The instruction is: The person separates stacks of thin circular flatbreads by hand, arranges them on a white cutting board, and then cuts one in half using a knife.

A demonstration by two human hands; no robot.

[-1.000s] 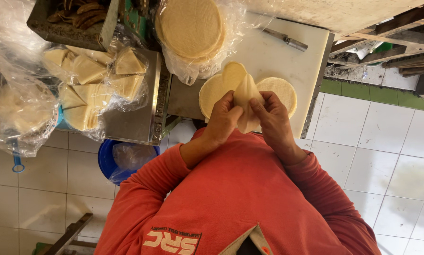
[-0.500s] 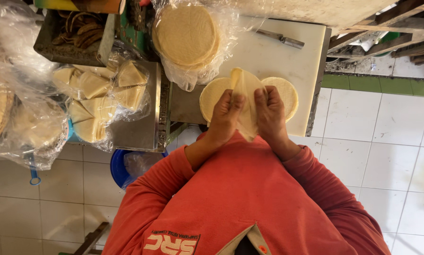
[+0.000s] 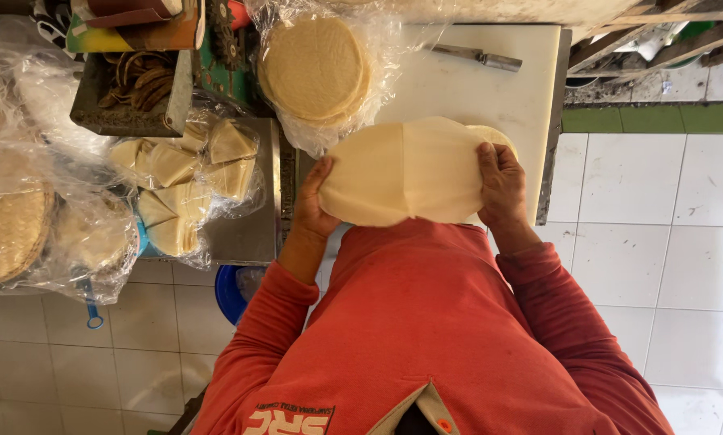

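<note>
Dough sheet (image 3: 406, 173) now unfolded; knife (image 3: 474, 56) beyond.

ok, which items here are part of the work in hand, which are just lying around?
In hand:
- pale dough sheet, held by left hand and right hand
- white cutting board

Lying about:
- knife
- bagged round stack
- bagged folded pieces
- blue bucket

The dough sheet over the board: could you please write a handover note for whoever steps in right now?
Left hand: grips the dough sheet at its left edge.
Right hand: grips its right edge, so the sheet is spread above the white board.
Done: folded triangles lie bagged to the left.
Left: the bagged stack of rounds beside the board. A knife lies at the board's far edge.
</note>
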